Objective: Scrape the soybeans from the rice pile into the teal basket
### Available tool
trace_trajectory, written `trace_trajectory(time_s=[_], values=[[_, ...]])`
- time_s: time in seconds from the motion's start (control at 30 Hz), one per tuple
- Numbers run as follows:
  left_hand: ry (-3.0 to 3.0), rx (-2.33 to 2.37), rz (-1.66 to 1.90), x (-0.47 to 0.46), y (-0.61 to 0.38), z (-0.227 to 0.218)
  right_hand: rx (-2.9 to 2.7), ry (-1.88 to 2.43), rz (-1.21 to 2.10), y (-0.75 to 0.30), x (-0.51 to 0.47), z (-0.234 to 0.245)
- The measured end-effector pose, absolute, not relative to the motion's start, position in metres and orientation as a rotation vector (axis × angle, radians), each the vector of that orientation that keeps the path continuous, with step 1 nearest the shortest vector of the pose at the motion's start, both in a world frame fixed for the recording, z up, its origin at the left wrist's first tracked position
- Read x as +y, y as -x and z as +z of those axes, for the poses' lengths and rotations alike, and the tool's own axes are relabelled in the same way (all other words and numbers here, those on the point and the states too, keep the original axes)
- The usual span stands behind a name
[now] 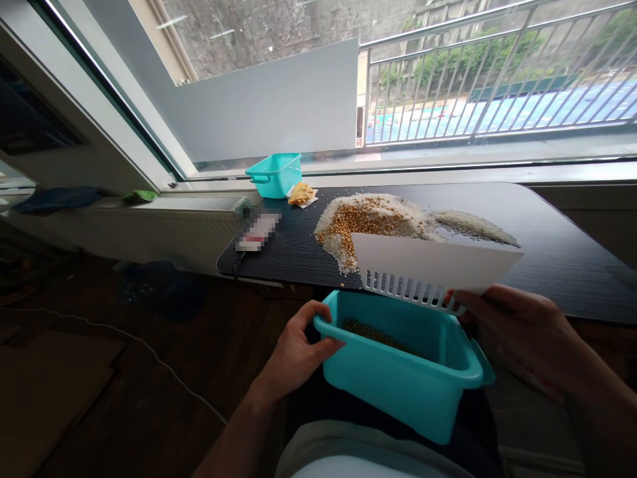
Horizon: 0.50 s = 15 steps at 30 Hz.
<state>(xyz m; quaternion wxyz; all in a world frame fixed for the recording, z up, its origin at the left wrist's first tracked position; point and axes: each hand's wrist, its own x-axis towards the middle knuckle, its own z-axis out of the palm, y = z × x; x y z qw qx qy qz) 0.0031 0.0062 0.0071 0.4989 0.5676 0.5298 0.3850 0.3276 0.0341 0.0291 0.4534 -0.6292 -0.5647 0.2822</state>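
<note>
My left hand (pixel 303 348) grips the left rim of a turquoise plastic bin (pixel 393 392), which rests over my lap against the table's front edge. Some greenish-brown grains (pixel 375 334) lie in the bottom of the bin. In my right hand (pixel 517 325) is a white plastic panel with a row of slots (pixel 432 262) along its lower edge. The panel is held tilted above the bin's far rim and the table edge. Behind it, white grains (pixel 398 207) and yellow kernels (pixel 348 222) form a mixed heap. A smaller pile of pale grains (pixel 472 224) lies to its right.
The black table (pixel 562 265) stands under the window. At its back left are a second turquoise bin (pixel 279 174) and yellowish pieces on white paper (pixel 302 194). A blurred-out flat object (pixel 259 230) lies at the left, beside the radiator (pixel 199 204). A cable (pixel 149 348) crosses the floor.
</note>
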Motion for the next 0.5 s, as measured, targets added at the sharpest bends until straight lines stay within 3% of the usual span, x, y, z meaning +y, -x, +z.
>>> trace_trajectory(time_s=[0.5], values=[[-1.337, 1.351, 0.961, 0.003, 0.013, 0.010, -1.455, 1.443, 0.802, -0.300, 0.059, 0.024]])
